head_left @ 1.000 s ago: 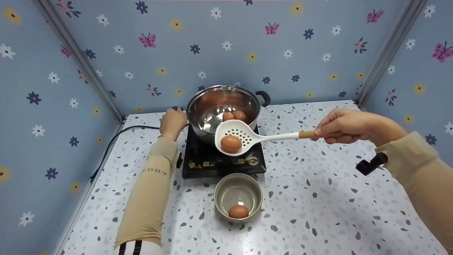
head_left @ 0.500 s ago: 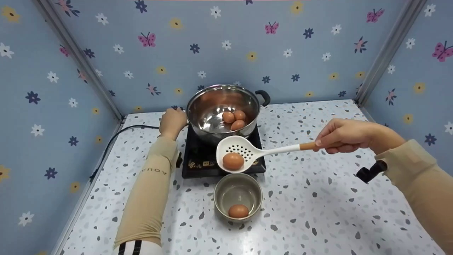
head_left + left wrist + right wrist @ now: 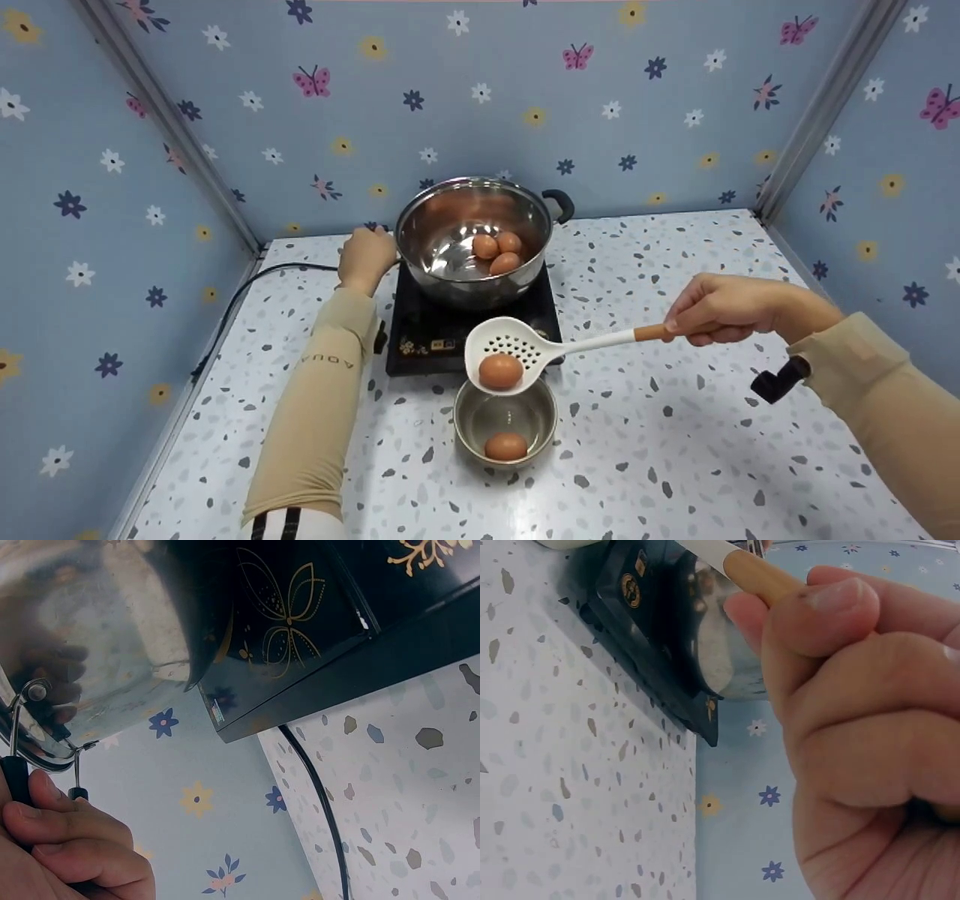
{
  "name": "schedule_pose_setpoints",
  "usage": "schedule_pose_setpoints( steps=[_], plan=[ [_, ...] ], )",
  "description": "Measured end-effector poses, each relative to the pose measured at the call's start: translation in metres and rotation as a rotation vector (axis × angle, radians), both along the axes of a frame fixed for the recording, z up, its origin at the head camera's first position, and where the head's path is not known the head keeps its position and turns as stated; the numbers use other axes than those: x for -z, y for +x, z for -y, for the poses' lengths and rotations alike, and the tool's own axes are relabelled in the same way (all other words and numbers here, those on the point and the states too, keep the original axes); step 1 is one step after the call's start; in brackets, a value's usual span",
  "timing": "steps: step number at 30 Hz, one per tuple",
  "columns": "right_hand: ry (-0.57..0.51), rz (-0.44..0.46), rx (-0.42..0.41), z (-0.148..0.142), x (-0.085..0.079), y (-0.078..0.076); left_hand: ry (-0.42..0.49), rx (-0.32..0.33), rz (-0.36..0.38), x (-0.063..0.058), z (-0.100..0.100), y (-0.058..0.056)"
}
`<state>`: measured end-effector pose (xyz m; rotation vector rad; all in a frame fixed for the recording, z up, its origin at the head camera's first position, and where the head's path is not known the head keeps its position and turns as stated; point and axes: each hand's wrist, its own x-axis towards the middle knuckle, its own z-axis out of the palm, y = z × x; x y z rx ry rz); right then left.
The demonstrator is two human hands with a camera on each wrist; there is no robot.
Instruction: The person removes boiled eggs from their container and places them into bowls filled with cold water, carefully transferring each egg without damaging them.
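Observation:
My right hand (image 3: 716, 309) grips the wooden handle (image 3: 761, 576) of a white slotted ladle (image 3: 544, 349). One brown egg (image 3: 500, 372) lies in the ladle's bowl, which hangs over the far rim of a small grey bowl (image 3: 459, 435). A second egg (image 3: 506, 447) rests inside that bowl. Behind, a steel pot (image 3: 469, 291) holds several eggs (image 3: 505, 263) on its bottom. My left hand (image 3: 365, 259) is at the pot's left side; in the left wrist view its fingers curl round the pot's black handle (image 3: 15, 778).
Under the pot sits a black induction cooker (image 3: 427, 362), its cord (image 3: 259, 276) running off left. The pot's other handle (image 3: 559, 204) sticks out at the right. Flowered walls (image 3: 675, 97) enclose the back and sides of the speckled table (image 3: 637, 465).
The slotted ladle with its egg has come down and toward me, from the pot's front edge to the small bowl. A third egg in the pot is uncovered. My left hand stays put.

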<state>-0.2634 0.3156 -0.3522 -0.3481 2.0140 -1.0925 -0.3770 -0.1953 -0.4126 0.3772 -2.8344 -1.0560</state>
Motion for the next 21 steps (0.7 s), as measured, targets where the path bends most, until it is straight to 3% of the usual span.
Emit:
schedule_pose_setpoints(
  steps=[10,21],
  plan=[
    [0.068,0.014,-0.026,0.003,0.016,0.003,-0.006,0.003,0.001,0.0,0.0,0.0],
    [0.116,-0.014,-0.03,0.009,0.02,0.007,-0.012,0.0,0.002,0.0,0.0,-0.001]
  ],
)
